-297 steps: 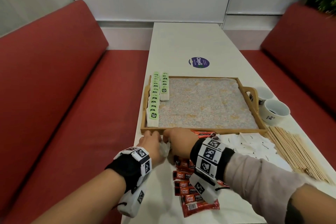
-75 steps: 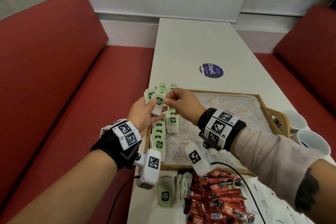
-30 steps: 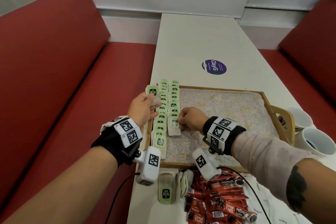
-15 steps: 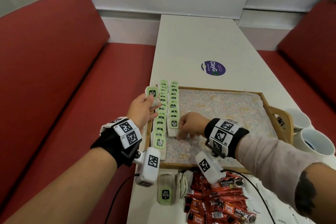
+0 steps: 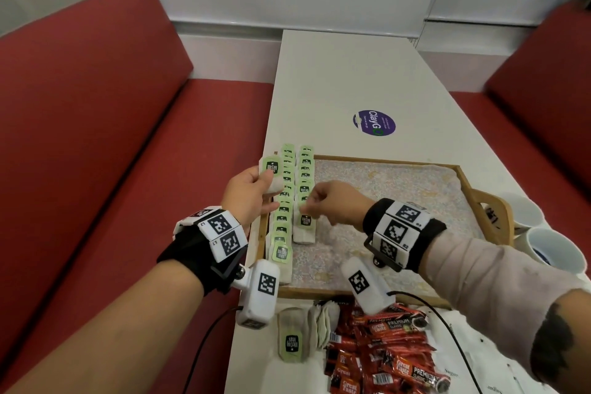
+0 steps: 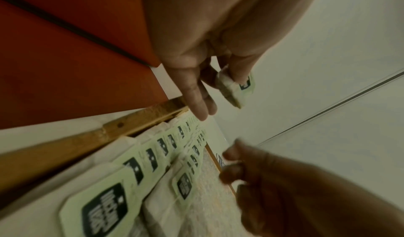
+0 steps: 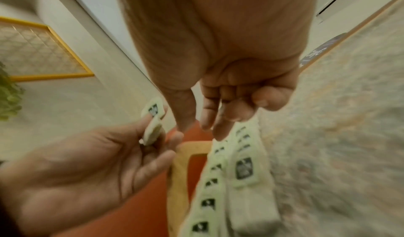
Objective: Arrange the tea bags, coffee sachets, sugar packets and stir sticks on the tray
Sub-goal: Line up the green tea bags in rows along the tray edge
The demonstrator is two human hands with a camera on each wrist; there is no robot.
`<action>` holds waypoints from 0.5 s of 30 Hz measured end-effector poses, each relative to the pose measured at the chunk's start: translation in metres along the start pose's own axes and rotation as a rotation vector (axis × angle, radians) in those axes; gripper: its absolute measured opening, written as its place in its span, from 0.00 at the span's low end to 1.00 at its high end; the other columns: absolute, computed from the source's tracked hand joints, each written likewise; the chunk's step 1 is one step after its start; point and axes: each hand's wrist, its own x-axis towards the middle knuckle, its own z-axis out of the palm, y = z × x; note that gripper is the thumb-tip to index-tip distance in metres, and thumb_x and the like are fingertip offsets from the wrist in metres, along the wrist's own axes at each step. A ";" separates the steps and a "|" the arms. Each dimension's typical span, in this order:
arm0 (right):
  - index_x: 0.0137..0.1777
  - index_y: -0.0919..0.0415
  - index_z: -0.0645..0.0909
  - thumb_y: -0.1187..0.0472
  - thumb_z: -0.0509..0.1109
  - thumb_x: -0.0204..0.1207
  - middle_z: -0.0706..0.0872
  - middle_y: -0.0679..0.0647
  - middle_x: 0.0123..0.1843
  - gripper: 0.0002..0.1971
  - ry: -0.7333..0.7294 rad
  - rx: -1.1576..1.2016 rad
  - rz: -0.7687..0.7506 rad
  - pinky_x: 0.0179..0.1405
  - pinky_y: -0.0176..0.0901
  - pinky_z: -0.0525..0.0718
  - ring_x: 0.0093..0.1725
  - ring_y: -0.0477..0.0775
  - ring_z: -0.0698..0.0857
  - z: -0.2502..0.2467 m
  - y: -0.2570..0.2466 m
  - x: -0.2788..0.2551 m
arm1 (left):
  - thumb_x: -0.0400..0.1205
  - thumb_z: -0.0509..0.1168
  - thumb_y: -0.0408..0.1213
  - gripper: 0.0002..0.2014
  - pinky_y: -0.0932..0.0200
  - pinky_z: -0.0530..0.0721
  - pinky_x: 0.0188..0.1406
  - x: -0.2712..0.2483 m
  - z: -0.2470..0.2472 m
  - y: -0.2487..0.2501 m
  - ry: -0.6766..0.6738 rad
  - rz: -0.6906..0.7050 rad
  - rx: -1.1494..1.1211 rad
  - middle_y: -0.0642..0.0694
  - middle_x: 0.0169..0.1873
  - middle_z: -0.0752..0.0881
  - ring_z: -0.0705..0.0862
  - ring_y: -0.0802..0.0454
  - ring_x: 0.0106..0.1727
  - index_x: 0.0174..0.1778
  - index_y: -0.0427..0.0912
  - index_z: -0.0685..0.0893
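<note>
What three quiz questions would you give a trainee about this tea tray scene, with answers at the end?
1. True or false: the coffee sachets already lie on the tray.
2. How many rows of tea bags lie along the tray's left side? A one, B two, C four.
3. Which hand grips a spare tea bag above the tray's left edge?

Key
1. False: they lie in a heap on the table, in front of the tray.
2. B.
3. The left hand; the right hand holds nothing, its fingers relaxed over the second row.
</note>
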 end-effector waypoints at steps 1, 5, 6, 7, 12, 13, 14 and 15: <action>0.43 0.59 0.79 0.53 0.72 0.77 0.84 0.50 0.37 0.10 0.041 0.069 -0.040 0.26 0.34 0.75 0.26 0.44 0.75 -0.003 -0.006 -0.001 | 0.87 0.58 0.37 0.08 0.60 0.88 0.41 -0.001 0.000 0.000 -0.016 0.009 0.017 0.43 0.52 0.86 0.85 0.52 0.48 0.49 0.48 0.82; 0.54 0.60 0.81 0.50 0.66 0.81 0.86 0.51 0.43 0.13 0.133 0.200 -0.158 0.26 0.33 0.73 0.28 0.45 0.76 -0.010 -0.029 -0.004 | 0.85 0.62 0.36 0.06 0.61 0.88 0.37 -0.003 0.001 0.001 -0.052 0.030 0.026 0.47 0.46 0.88 0.86 0.55 0.43 0.48 0.49 0.83; 0.55 0.60 0.81 0.51 0.66 0.81 0.86 0.51 0.42 0.13 0.138 0.208 -0.173 0.25 0.32 0.72 0.28 0.45 0.76 -0.010 -0.033 -0.004 | 0.85 0.62 0.36 0.05 0.61 0.87 0.36 -0.004 0.001 0.001 -0.056 0.034 0.026 0.47 0.44 0.88 0.86 0.56 0.41 0.48 0.48 0.83; 0.55 0.61 0.81 0.51 0.66 0.81 0.86 0.50 0.40 0.13 0.141 0.206 -0.182 0.25 0.31 0.72 0.27 0.44 0.76 -0.010 -0.035 -0.003 | 0.84 0.63 0.36 0.04 0.61 0.87 0.35 -0.003 0.001 0.001 -0.059 0.037 0.029 0.47 0.42 0.87 0.86 0.56 0.41 0.47 0.48 0.83; 0.37 0.56 0.78 0.59 0.71 0.78 0.80 0.47 0.29 0.09 0.167 0.209 -0.188 0.25 0.35 0.72 0.24 0.45 0.73 -0.006 -0.036 -0.001 | 0.80 0.68 0.35 0.06 0.63 0.83 0.31 0.000 -0.001 -0.001 -0.069 0.063 0.090 0.49 0.34 0.84 0.82 0.65 0.28 0.52 0.42 0.82; 0.35 0.56 0.77 0.60 0.72 0.78 0.81 0.48 0.29 0.10 0.163 0.227 -0.182 0.22 0.33 0.72 0.22 0.43 0.73 -0.006 -0.035 -0.001 | 0.80 0.69 0.35 0.09 0.62 0.82 0.31 0.001 -0.002 -0.003 -0.069 0.062 0.109 0.48 0.35 0.84 0.82 0.64 0.29 0.54 0.40 0.81; 0.35 0.56 0.77 0.61 0.72 0.77 0.81 0.49 0.29 0.10 0.151 0.239 -0.177 0.20 0.30 0.71 0.20 0.40 0.73 -0.007 -0.035 -0.002 | 0.79 0.70 0.34 0.10 0.63 0.82 0.30 0.001 -0.003 -0.003 -0.072 0.059 0.126 0.47 0.36 0.84 0.82 0.62 0.31 0.55 0.40 0.80; 0.36 0.57 0.78 0.62 0.72 0.77 0.82 0.50 0.30 0.10 0.134 0.241 -0.175 0.18 0.28 0.70 0.18 0.39 0.73 -0.007 -0.034 -0.002 | 0.79 0.71 0.34 0.10 0.64 0.82 0.29 0.001 -0.004 -0.004 -0.078 0.056 0.142 0.47 0.37 0.84 0.82 0.60 0.32 0.54 0.40 0.80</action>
